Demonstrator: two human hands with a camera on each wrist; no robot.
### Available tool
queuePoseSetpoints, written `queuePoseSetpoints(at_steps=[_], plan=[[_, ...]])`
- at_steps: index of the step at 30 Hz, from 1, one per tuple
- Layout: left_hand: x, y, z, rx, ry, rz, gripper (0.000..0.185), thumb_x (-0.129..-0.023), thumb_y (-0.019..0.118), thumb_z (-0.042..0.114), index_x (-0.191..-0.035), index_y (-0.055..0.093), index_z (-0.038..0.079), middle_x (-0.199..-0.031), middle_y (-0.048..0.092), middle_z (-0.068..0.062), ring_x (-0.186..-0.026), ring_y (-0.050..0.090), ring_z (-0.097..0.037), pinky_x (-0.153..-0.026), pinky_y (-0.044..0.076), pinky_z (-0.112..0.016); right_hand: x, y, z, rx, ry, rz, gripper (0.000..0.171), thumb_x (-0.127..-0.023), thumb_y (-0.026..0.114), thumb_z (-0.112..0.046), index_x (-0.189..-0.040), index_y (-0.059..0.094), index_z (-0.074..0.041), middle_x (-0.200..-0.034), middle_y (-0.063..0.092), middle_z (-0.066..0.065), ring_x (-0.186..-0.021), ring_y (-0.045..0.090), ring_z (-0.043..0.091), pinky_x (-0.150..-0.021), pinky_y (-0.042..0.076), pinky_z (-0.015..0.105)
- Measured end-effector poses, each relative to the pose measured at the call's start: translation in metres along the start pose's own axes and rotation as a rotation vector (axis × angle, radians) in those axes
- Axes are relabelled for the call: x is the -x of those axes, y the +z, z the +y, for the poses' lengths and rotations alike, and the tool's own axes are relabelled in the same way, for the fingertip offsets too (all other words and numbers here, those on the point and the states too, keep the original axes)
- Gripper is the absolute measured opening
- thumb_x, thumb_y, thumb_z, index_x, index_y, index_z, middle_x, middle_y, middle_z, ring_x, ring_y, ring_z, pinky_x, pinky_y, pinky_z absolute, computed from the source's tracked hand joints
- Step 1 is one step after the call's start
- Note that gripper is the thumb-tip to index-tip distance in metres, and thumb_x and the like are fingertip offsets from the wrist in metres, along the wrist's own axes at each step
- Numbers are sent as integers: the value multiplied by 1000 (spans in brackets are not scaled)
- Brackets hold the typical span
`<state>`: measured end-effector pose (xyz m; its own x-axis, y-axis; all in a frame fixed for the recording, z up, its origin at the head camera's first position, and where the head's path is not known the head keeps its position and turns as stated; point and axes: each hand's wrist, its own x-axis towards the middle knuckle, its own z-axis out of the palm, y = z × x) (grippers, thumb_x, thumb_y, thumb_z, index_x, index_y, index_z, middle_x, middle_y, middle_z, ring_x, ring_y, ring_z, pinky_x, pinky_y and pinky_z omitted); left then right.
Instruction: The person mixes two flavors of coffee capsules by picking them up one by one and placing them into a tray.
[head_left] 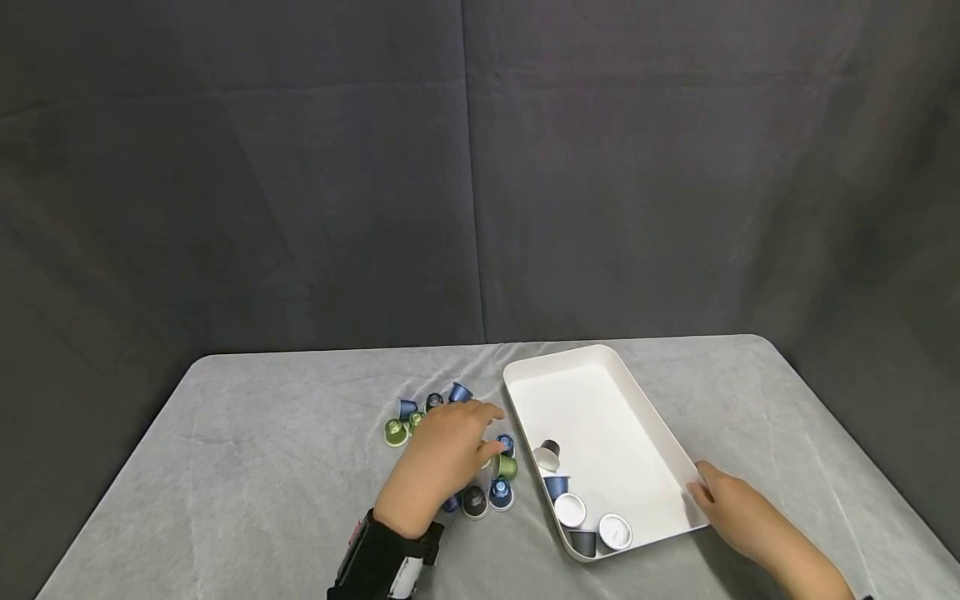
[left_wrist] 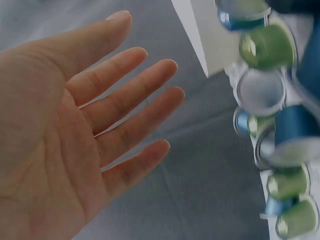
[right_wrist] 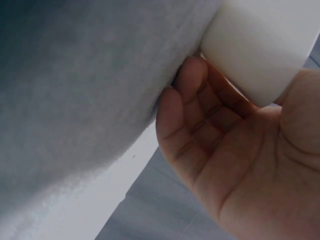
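Capsules (head_left: 450, 442) lay under my flat left hand (head_left: 442, 462); my right hand (head_left: 738, 512) gripped the tray (head_left: 600, 400) corner.

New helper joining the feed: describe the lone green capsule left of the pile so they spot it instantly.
Find the white tray on the grey table; capsules lie left of it under the left hand. At the cluster's far left edge sits the green capsule, bordered by blue ones.

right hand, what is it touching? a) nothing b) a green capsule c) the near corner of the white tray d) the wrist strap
c: the right hand has its fingers curled against the near right corner of the white tray, apart from the coffee capsules.
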<state>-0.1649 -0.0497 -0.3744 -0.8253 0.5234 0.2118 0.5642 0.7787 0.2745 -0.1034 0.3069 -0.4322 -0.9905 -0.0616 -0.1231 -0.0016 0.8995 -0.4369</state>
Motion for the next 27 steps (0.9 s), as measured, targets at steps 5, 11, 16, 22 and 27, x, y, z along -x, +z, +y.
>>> queuePoseSetpoints(at_steps=[5,11,16,22,27], plan=[[2,-8,-19,49,-77,44,35,-88,76,26,-119,69,11,-118,69,-7,-109,65,-31,-91,50,-48,0,1,0,3,1,5,14,-100,52,-7,-87,48,-5,-65,36,0,-63,42,17,-57,37,34],[6,-15,-38,79,-189,46,37,-89,75,25,-122,68,11,-119,69,-7,-107,65,-29,-88,51,-47,1,1,1,-3,-5,15,15,-100,52,-7,-86,48,-5,-65,36,0,-63,42,17,-57,37,34],[9,-17,-51,107,-270,12,36,-90,74,23,-123,67,9,-110,70,-4,-96,66,-25,-79,52,-44,0,1,1,3,-2,7,11,-100,52,-7,-89,50,-3,-65,37,0,-65,44,18,-59,39,35],[12,-18,-63,118,-333,-4,34,-91,73,22,-122,68,10,-111,68,-4,-97,66,-26,-80,52,-46,-1,0,1,16,15,3,11,-100,51,-8,-91,51,-3,-65,39,0,-66,45,18,-59,39,36],[12,-18,-69,132,-347,0,33,-91,73,21,-121,68,9,-115,67,-5,-102,65,-27,-83,51,-47,0,0,2,15,21,1,10,-100,51,-8,-92,52,-2,-65,39,0,-65,45,18,-59,39,35]])
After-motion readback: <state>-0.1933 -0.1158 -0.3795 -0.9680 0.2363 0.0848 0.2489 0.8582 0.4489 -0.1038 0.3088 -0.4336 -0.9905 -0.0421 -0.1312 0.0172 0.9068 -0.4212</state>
